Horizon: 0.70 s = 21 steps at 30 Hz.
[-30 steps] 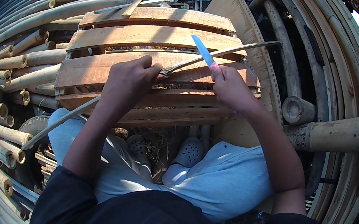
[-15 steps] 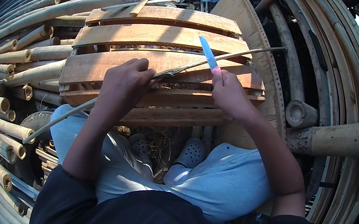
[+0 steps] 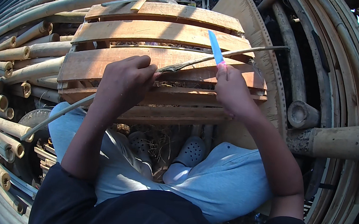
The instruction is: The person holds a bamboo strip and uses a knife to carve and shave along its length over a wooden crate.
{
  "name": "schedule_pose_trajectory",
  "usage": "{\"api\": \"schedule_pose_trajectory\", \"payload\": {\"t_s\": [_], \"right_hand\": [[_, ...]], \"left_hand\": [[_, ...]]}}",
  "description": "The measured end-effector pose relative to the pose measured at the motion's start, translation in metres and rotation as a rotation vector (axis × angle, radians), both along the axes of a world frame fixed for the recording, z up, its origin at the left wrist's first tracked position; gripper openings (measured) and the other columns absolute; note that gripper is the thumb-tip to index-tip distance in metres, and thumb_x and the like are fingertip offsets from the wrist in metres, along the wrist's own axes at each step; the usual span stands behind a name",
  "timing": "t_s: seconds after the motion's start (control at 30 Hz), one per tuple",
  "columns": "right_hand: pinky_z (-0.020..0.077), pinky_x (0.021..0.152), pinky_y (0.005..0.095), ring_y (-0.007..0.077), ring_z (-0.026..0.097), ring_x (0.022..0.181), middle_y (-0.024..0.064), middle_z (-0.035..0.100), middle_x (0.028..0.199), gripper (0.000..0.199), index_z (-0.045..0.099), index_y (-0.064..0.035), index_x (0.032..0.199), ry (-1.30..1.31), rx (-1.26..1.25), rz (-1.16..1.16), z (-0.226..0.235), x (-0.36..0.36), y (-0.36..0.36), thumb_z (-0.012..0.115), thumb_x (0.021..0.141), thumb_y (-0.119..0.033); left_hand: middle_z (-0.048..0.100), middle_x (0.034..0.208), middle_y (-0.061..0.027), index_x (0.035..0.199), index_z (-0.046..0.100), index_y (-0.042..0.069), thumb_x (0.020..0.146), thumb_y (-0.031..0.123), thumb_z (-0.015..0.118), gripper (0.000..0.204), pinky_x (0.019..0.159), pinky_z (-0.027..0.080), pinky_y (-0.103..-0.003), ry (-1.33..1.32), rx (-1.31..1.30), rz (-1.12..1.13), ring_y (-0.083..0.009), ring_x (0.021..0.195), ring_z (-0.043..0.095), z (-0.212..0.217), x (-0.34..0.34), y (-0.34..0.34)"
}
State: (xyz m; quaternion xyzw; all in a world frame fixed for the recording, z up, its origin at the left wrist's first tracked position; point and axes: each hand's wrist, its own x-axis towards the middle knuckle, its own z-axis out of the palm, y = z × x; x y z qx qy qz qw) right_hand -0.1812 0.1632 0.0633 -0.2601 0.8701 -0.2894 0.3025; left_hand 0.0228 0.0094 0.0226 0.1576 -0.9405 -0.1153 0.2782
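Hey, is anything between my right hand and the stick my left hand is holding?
Only the pink-handled knife that the right hand holds: it crosses the stick in view, to the right of the left hand. Nothing else visible stands between them; whether the knife touches the stick, I can't tell.

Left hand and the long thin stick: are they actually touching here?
Touching. The head view shows the left hand closed around the stick, which runs out of its grip toward the upper right.
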Motion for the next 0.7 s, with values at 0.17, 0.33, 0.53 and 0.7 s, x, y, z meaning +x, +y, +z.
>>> {"api": "schedule_pose_trajectory", "payload": {"t_s": [0.17, 0.33, 0.53, 0.7], "right_hand": [[0.0349, 0.033, 0.0291, 0.008, 0.038, 0.042, 0.0001, 0.043, 0.064, 0.037, 0.047, -0.0081, 0.098, -0.147, -0.03, -0.11, 0.01, -0.013, -0.003, 0.034, 0.112, -0.04], [0.0401, 0.033, 0.0337, 0.015, 0.044, 0.038, 0.0047, 0.05, 0.062, 0.041, 0.052, -0.001, 0.096, -0.033, -0.038, 0.077, 0.0, 0.018, -0.001, 0.038, 0.112, -0.037], [0.036, 0.032, 0.0315, 0.0141, 0.041, 0.039, 0.0035, 0.048, 0.061, 0.044, 0.049, -0.0035, 0.091, -0.022, -0.057, 0.119, -0.005, 0.021, -0.003, 0.035, 0.112, -0.04], [0.0299, 0.034, 0.0284, 0.008, 0.036, 0.04, -0.0012, 0.044, 0.064, 0.04, 0.047, -0.0078, 0.094, -0.069, -0.063, -0.156, 0.011, -0.014, -0.005, 0.038, 0.112, -0.042]], "left_hand": [[0.06, 0.078, -0.0095, 0.089, 0.071, 0.008, 0.09, 0.02, 0.074, 0.013, 0.062, 0.05, -0.043, -0.021, 0.039, -0.015, -0.0321, 0.071, 0.064, -0.002, 0.003, -0.007], [0.059, 0.078, -0.0093, 0.088, 0.071, 0.008, 0.09, 0.021, 0.073, 0.014, 0.062, 0.049, -0.043, -0.027, 0.027, 0.013, -0.0316, 0.071, 0.064, 0.001, 0.001, -0.003], [0.059, 0.078, -0.0095, 0.089, 0.072, 0.008, 0.09, 0.022, 0.074, 0.014, 0.061, 0.048, -0.043, -0.023, 0.003, 0.03, -0.0309, 0.07, 0.064, -0.002, 0.0, -0.001], [0.058, 0.076, -0.0096, 0.09, 0.072, 0.008, 0.09, 0.022, 0.074, 0.014, 0.06, 0.047, -0.043, -0.02, 0.004, 0.022, -0.0309, 0.068, 0.063, -0.001, -0.001, -0.001]]}}
